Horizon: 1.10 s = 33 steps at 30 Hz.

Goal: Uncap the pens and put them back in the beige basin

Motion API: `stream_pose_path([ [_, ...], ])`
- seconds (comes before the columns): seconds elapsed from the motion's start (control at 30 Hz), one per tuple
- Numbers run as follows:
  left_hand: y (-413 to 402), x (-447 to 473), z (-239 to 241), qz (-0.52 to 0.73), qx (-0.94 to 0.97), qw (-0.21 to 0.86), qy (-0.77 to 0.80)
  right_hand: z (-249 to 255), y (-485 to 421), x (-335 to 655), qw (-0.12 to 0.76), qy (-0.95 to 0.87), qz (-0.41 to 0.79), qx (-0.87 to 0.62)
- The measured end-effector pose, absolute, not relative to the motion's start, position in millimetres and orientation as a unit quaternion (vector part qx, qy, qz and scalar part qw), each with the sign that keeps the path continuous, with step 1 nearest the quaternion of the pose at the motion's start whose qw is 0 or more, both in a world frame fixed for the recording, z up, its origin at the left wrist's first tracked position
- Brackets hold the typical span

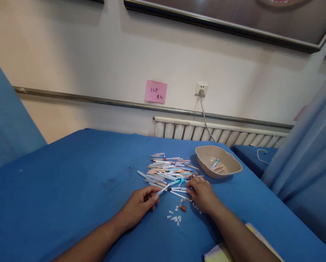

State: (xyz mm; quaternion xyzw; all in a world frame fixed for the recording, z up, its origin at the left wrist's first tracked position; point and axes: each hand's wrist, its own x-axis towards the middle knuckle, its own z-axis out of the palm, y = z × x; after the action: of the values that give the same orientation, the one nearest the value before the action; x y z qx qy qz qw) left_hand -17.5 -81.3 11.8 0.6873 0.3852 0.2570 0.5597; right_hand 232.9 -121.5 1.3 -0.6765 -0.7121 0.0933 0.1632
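Note:
My left hand (pixel 141 203) is closed in a pinch on a slim pale pen (pixel 163 189), which points up and right toward the pile. Across the pile from it, my right hand (pixel 202 192) rests low with curled fingers among the near right pieces. What its fingertips hold, if anything, is hidden. Between and beyond both hands lies a loose pile of pens and pen parts (pixel 158 165) in grey, white, orange and blue. A turquoise piece (pixel 181 182) lies between the hands. Several small white tips (pixel 175 218) and a brown piece (pixel 183 208) are scattered nearer to me.
A beige basin (pixel 206 165) with a few pens inside stands behind my right hand. Blue cloth (pixel 70 189) covers the table. A yellowish folded item (pixel 220 253) lies under my right forearm. Blue curtains (pixel 310 163) hang at both sides; a radiator (pixel 179 131) lines the wall.

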Motion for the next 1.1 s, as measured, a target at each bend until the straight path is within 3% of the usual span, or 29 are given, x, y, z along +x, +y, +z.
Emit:
stream_pose_path([
  [0.37,-86,-17,20,0.237,0.72,0.53,0.381,2,-122,231,0.18,-0.721,0.116,-0.659],
  [0.5,-86,-19,19,0.239,0.737,0.511,0.373,3,-126,226,0.244,-0.755,0.083,-0.603],
  [0.63,-87,-19,20,0.233,0.759,0.486,0.366,7,-132,223,0.295,-0.775,0.127,-0.544],
  [1.1,-98,-20,29,0.201,0.826,0.415,0.323,19,-150,206,0.286,-0.826,0.179,-0.451],
])
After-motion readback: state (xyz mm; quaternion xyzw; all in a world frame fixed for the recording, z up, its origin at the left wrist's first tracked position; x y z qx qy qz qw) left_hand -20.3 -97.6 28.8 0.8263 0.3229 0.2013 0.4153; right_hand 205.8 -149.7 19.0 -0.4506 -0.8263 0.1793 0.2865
